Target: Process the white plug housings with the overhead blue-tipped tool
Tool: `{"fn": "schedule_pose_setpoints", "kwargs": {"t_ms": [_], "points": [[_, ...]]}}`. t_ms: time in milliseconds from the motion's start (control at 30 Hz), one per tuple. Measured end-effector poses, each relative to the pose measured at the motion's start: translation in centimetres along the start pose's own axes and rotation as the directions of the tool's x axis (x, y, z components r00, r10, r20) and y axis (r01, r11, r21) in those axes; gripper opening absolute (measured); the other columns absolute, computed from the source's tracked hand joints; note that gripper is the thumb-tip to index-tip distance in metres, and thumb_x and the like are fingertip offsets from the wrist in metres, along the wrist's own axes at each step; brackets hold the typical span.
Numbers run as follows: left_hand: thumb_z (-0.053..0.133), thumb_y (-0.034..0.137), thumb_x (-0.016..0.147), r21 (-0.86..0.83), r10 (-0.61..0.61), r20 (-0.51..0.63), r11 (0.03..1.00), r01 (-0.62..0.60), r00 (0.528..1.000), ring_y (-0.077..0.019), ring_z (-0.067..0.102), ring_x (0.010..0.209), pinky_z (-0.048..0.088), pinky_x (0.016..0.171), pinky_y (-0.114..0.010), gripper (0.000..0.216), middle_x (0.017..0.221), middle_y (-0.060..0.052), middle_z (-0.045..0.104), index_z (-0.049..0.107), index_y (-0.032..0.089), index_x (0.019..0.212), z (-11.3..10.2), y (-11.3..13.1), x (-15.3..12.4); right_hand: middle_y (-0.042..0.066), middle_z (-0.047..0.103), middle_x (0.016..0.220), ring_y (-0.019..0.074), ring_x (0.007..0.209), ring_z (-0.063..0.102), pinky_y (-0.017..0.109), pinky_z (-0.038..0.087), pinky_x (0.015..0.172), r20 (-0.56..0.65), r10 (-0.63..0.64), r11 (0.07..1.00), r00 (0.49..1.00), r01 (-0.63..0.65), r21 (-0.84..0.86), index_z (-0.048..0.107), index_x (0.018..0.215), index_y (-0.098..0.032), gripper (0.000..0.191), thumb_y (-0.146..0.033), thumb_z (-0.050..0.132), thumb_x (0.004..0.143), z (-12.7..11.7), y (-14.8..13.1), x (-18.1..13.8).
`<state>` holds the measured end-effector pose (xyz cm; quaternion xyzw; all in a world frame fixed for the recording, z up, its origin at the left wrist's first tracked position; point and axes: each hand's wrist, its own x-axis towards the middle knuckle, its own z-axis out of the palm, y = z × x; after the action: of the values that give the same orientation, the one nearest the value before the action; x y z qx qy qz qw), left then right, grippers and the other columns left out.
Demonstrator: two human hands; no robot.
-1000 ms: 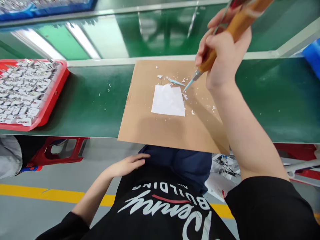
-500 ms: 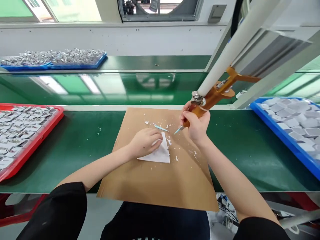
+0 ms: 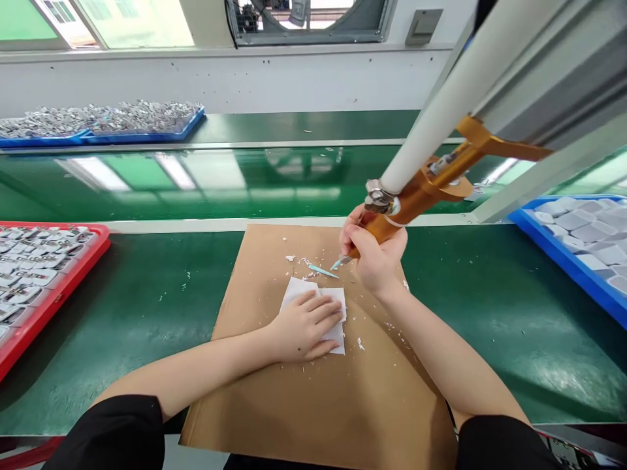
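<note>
My left hand (image 3: 306, 326) lies flat with its fingers spread over folded or overlapping white paper (image 3: 296, 291), which I cannot tell apart under the palm. The paper rests on a brown cardboard sheet (image 3: 274, 411). My right hand (image 3: 375, 251) is wrapped round an orange cylindrical tool (image 3: 416, 202) with a thin, pointed light-blue tip, and a white tube is clamped to its upper end. The tip hovers over or touches the cardboard above the paper; which, I cannot tell. Just beside it lies a loose light-blue pointed sliver (image 3: 323, 270), among small white scraps (image 3: 290, 258).
A red tray (image 3: 100, 251) of small white and metal parts stands at the left. At the right is a blue tray (image 3: 563, 251) of white pieces. A blue tray (image 3: 193, 124) heaped with metal parts sits on the back ledge. A white post (image 3: 529, 173) rises behind the tool.
My left hand has flattened out over the paper, where its fingers were curled before. The view has shifted, and the tool's tip appears slightly further left and lower.
</note>
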<state>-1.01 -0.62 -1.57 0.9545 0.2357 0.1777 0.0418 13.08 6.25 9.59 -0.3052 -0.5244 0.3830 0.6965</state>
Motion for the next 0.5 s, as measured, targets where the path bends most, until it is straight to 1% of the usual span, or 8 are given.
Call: {"fn": "schedule_pose_setpoints", "kwargs": {"t_ms": [100, 200, 267, 400, 433, 500], "points": [[0.04, 0.046, 0.097, -0.023, -0.053, 0.028, 0.998, 0.054, 0.998, -0.0265, 0.051, 0.128, 0.038, 0.11, -0.045, 0.048, 0.137, -0.01, 0.057, 0.055, 0.016, 0.131, -0.2, 0.0, 0.1, -0.006, 0.048, 0.049, 0.008, 0.035, 0.041, 0.025, 0.031, 0.034, -0.006, 0.013, 1.0, 1.0, -0.012, 0.022, 0.052, 0.068, -0.021, 0.009, -0.016, 0.059, 0.067, -0.1, -0.6, -0.8], [0.039, 0.046, 0.097, -0.005, -0.162, 0.001, 0.987, 0.162, 0.987, -0.0275, 0.049, 0.131, 0.034, 0.113, -0.046, 0.047, 0.138, -0.008, 0.056, 0.055, 0.017, 0.132, -0.4, 0.1, 0.0, -0.006, 0.048, 0.049, 0.0085, 0.035, 0.042, 0.025, 0.031, 0.033, -0.005, 0.04, 0.999, 0.999, -0.04, 0.008, 0.052, 0.068, -0.021, 0.01, -0.017, 0.061, 0.067, -0.2, -1.1, -1.1], [0.04, 0.047, 0.097, 0.006, -0.206, -0.013, 0.979, 0.206, 0.979, -0.0286, 0.049, 0.13, 0.031, 0.114, -0.048, 0.049, 0.139, -0.009, 0.055, 0.055, 0.017, 0.132, -0.4, 0.1, -0.1, -0.005, 0.049, 0.049, 0.009, 0.036, 0.043, 0.026, 0.032, 0.033, 0.004, 0.033, 0.999, 0.999, -0.033, -0.016, 0.052, 0.066, -0.021, 0.01, -0.018, 0.061, 0.067, -0.3, -1.1, -1.1], [0.038, 0.049, 0.097, -0.009, -0.197, 0.01, 0.98, 0.197, 0.98, -0.0292, 0.047, 0.132, 0.016, 0.12, -0.055, 0.053, 0.142, -0.01, 0.052, 0.052, 0.015, 0.135, -0.4, 0.0, -0.2, -0.005, 0.05, 0.053, 0.0087, 0.037, 0.044, 0.027, 0.034, 0.035, 0.015, -0.024, 0.999, 1.0, 0.025, -0.039, 0.051, 0.067, -0.022, 0.009, -0.017, 0.058, 0.067, -0.8, -0.8, -0.5], [0.036, 0.049, 0.098, -0.012, -0.189, 0.031, 0.982, 0.189, 0.982, -0.0293, 0.045, 0.134, 0.014, 0.12, -0.056, 0.054, 0.144, -0.011, 0.05, 0.049, 0.014, 0.137, -0.3, 0.0, -0.2, -0.005, 0.05, 0.053, 0.0086, 0.037, 0.044, 0.027, 0.034, 0.036, 0.008, -0.036, 0.998, 0.999, 0.037, -0.041, 0.051, 0.069, -0.022, 0.009, -0.017, 0.058, 0.067, -0.9, -0.7, -0.3], [0.033, 0.048, 0.099, -0.01, -0.18, 0.096, 0.983, 0.182, 0.979, -0.0299, 0.038, 0.139, 0.015, 0.12, -0.056, 0.058, 0.149, -0.012, 0.042, 0.041, 0.012, 0.143, -0.3, 0.0, -0.3, -0.006, 0.05, 0.053, 0.0087, 0.037, 0.044, 0.027, 0.033, 0.036, -0.008, -0.053, 0.997, 0.999, 0.052, -0.054, 0.05, 0.07, -0.023, 0.01, -0.017, 0.057, 0.067, -1.3, -0.4, 0.1]]}}
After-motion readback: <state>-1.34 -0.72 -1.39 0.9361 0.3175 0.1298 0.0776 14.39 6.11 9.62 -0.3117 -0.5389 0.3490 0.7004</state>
